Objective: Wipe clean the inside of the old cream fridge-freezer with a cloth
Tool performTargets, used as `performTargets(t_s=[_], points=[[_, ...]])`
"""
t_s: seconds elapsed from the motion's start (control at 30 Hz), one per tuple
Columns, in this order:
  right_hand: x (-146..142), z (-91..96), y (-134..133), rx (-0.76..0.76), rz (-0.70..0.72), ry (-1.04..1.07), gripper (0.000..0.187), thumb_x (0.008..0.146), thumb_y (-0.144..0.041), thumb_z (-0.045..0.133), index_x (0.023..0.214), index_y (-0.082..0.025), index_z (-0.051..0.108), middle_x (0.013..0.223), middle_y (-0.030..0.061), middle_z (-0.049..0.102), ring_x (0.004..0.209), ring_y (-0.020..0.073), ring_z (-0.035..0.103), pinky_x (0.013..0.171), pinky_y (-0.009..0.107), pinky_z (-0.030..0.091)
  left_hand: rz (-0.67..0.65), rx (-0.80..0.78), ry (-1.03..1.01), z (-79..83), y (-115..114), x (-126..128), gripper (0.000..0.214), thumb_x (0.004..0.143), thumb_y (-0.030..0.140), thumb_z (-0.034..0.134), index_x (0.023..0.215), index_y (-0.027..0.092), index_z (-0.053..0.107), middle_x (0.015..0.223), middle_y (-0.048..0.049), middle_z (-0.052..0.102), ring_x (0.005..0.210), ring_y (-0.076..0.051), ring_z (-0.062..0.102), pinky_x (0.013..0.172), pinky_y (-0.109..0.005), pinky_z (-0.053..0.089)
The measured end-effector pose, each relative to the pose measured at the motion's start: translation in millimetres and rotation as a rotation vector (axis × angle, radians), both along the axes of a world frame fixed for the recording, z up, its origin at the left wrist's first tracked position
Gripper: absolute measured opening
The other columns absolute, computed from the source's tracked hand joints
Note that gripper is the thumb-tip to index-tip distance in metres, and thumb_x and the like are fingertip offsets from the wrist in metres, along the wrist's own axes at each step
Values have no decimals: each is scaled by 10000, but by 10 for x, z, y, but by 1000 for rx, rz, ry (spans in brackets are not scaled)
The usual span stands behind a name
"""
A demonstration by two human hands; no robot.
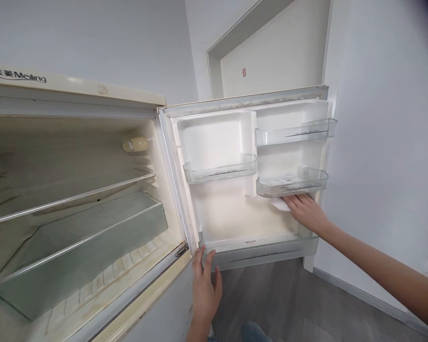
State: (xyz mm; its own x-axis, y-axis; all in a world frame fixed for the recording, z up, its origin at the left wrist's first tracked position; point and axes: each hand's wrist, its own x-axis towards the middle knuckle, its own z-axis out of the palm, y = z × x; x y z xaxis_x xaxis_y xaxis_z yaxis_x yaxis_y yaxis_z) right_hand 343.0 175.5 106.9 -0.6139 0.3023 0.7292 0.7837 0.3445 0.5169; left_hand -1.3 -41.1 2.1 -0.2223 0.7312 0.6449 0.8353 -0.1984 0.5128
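An old cream fridge (74, 95) stands with its door (235, 213) swung wide to the right. My right hand (305, 211) presses a white cloth (280, 204) flat against the door's inner wall, just under the lower right clear door bin (292, 185). Its fingers are stretched out on the cloth. My left hand (205, 285) rests on the bottom left corner of the door, by the lowest door bin (264, 254), fingers extended and spread, holding nothing.
Inside the fridge are glass shelves (78, 223) and a light housing (135, 144). Two more clear bins (219, 171) (296, 132) hang on the door. A white wall (385, 142) stands close on the right. Grey wood floor (288, 304) lies below.
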Motion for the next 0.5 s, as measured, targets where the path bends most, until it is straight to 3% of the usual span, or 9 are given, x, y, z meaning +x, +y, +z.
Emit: performTargets(t_s=[0.2,0.3,0.37,0.43,0.5], points=[[17,-11,-161,36,-89,3,430,853,-57,385,1237,10,567,1163,220,611,1067,322,551,983,485,414,8,-37,-18,-2,6,13,409,924,221,398,1310,346,445,1491,-81,291,1419,-273,265,1031,-506,460],[18,-77,-229,37,-21,-48,395,834,-21,401,1160,-22,623,1201,195,612,1118,298,549,975,446,436,-2,-50,-21,1,8,28,409,932,224,382,1319,349,424,1498,-74,270,1426,-267,237,1057,-516,431],[50,-74,-272,10,56,-117,349,827,-3,405,1016,-77,690,1119,148,663,1080,260,582,920,393,475,-9,-43,-15,0,16,38,407,932,223,381,1318,346,420,1492,-75,273,1430,-266,224,1064,-522,421],[100,-5,-312,-22,109,-168,320,839,-13,413,912,-109,709,1024,120,695,1046,240,600,901,371,485,-3,-28,-11,-7,26,45,403,930,219,384,1312,340,423,1487,-80,276,1432,-272,218,1063,-530,419],[157,103,-344,-6,153,-163,305,865,-42,422,947,-119,706,1050,113,692,1083,237,584,955,382,460,5,-17,-9,-16,33,49,400,928,214,386,1308,333,428,1485,-85,279,1430,-276,223,1061,-536,419]])
